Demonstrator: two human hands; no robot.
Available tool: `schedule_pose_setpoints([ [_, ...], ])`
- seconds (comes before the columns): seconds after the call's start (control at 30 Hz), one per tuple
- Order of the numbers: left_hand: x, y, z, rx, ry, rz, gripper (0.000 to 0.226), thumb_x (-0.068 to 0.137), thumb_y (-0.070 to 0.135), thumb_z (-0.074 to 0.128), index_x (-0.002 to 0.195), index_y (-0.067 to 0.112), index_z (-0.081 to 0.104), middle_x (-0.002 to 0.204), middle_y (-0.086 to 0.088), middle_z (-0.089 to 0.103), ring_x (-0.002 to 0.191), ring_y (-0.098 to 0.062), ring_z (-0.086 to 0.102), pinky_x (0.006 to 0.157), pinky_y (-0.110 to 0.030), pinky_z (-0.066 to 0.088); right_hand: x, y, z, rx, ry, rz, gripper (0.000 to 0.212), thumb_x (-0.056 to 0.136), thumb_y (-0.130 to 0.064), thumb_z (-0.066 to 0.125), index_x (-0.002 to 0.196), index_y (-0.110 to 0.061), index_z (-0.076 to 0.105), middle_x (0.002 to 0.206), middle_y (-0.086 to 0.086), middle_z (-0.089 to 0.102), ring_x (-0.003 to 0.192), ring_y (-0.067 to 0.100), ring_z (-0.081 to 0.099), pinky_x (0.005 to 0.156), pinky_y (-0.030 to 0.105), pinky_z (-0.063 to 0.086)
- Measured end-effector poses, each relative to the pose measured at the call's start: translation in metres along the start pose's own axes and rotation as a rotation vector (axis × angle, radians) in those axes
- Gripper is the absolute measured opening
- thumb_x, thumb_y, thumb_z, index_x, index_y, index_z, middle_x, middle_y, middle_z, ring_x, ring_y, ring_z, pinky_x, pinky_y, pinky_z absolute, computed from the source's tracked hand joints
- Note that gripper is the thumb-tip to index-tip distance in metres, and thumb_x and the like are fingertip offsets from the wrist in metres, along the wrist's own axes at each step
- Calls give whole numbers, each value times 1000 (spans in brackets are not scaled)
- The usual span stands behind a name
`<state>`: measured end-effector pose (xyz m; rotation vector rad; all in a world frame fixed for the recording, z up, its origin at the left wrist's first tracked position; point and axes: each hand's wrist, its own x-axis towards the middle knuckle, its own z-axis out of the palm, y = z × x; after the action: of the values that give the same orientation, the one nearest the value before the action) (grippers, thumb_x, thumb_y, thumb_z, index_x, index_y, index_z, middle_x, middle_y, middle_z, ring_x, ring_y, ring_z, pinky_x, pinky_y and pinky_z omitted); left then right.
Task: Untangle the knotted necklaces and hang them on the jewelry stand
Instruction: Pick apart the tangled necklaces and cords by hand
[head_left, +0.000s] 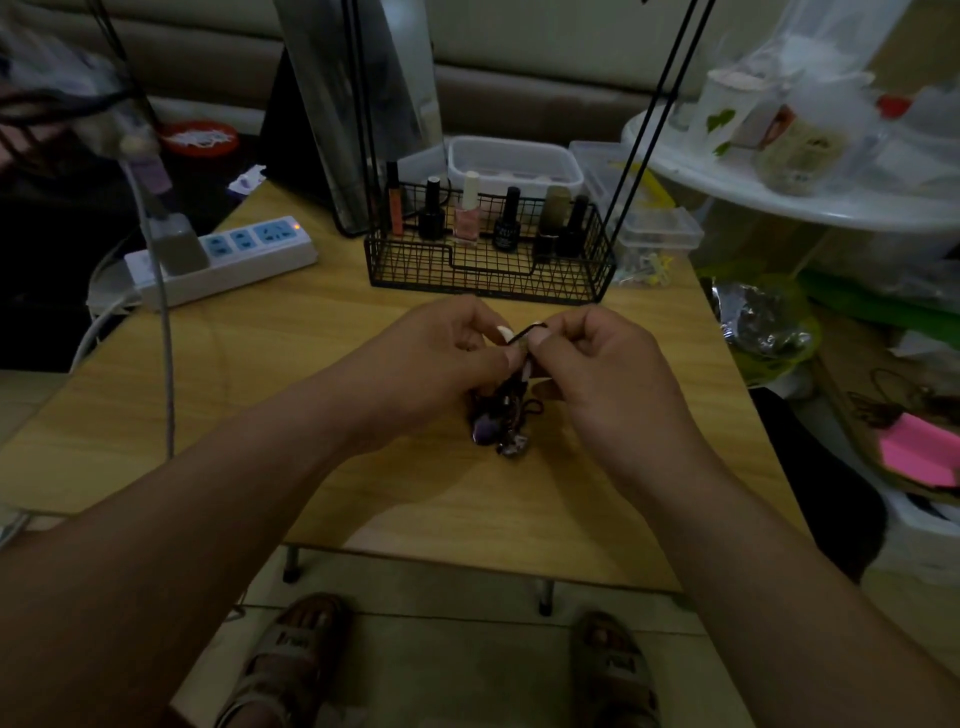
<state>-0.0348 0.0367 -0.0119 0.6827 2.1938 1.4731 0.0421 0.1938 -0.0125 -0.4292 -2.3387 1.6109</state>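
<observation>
Hands: the left hand (447, 358) and right hand (597, 374) meet over the middle of the wooden table (311, 426), each pinching a black cord (527, 330) between thumb and forefinger, the other fingers curled in.
Necklaces: the knotted necklaces (501, 415) hang in a dark clump under the fingertips, a purple pendant at the lower end (whether it touches the wood cannot be told).
Stand: the jewelry stand (488, 283), a black wire basket with thin uprights running out of the top of the view, sits just beyond the hands, near the table's far edge.
Open room: bare wood lies left and right of the clump and between the forearms, back to the near edge.
Edges: the right edge runs close past the right wrist; the left edge is well apart from the left hand.
In the way: nail polish bottles (470, 213) stand in a row inside the basket.
Left side: a white power strip (228, 260) lies at an angle near the far left corner, and a grey cable (166, 338) trails from it across the wood towards the left edge.
Behind: clear plastic boxes (514, 163) sit past the basket.
Right of the table: a white round tray (779, 208) of wrapped goods, and pink paper (919, 457) lower down.
Below: sandalled feet (291, 660) on the tiled floor.
</observation>
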Motion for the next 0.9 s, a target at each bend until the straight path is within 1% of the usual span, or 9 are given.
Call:
schedule_pose_setpoints([
  [0.1, 0, 0, 1, 89, 62, 36, 8, 97, 31, 70, 96, 23, 69, 83, -2, 74, 79, -17, 72, 84, -53, 61, -2, 0, -1, -66, 5, -52, 8, 97, -28, 67, 92, -23, 68, 89, -3, 73, 83, 6, 68, 77, 33, 59],
  [0.13, 1, -1, 1, 93, 93, 49, 8, 98, 29, 70, 94, 23, 70, 83, -1, 74, 79, -16, 72, 83, -52, 61, -3, 0, -1, -76, 5, -67, 8, 97, -28, 68, 91, -23, 68, 86, -4, 71, 76, 1, 64, 70, 23, 55],
  [0.2, 3, -1, 3, 75, 149, 69, 9, 99, 27, 68, 92, 22, 70, 86, -2, 75, 80, -15, 73, 83, -50, 62, -5, 0, 1, -84, 7, -79, 9, 96, -27, 68, 89, -22, 67, 83, -4, 69, 68, -2, 57, 60, 15, 47],
  [0.33, 4, -1, 7, 55, 203, 66, 10, 100, 27, 65, 92, 22, 68, 79, 3, 71, 71, -8, 69, 73, -35, 60, -4, 2, 6, -75, 29, -51, 10, 96, -27, 69, 87, -23, 67, 81, -5, 69, 72, 5, 63, 67, 29, 54],
  [0.4, 5, -3, 8, 46, 173, 56, 7, 99, 27, 66, 94, 22, 67, 79, 1, 71, 70, -11, 67, 71, -39, 58, -3, 2, 6, -74, 39, -37, 9, 98, -27, 68, 89, -23, 66, 83, -4, 72, 77, 11, 68, 71, 37, 57],
  [0.5, 5, -4, 7, 61, 116, 29, 13, 95, 36, 70, 96, 24, 67, 84, -8, 73, 75, -21, 68, 74, -50, 59, -1, 2, 4, -89, 38, -36, 9, 101, -29, 65, 94, -23, 63, 86, -1, 74, 81, 17, 71, 73, 40, 57],
  [0.67, 3, -4, 6, 151, 77, 72, 11, 100, 32, 66, 94, 23, 67, 72, -5, 69, 64, -16, 60, 62, -44, 53, -1, 2, 6, -117, 4, -69, 9, 104, -26, 59, 95, -25, 58, 85, 0, 72, 77, 17, 67, 61, 31, 51],
  [0.83, 7, -5, 7, 83, 186, 75, 12, 102, 29, 64, 93, 20, 64, 77, -4, 71, 69, -18, 68, 67, -45, 58, -3, 2, 10, -158, 54, -97, 12, 101, -29, 63, 90, -25, 61, 82, -6, 66, 71, 0, 60, 52, 13, 44],
  [0.9, 9, -5, 7, -28, 235, 48, 12, 101, 27, 63, 93, 18, 64, 75, -3, 69, 69, -22, 66, 73, -52, 58, -2, 4, 11, -145, 61, -77, 14, 100, -30, 64, 87, -24, 63, 80, -8, 64, 66, -5, 56, 51, 10, 42],
])
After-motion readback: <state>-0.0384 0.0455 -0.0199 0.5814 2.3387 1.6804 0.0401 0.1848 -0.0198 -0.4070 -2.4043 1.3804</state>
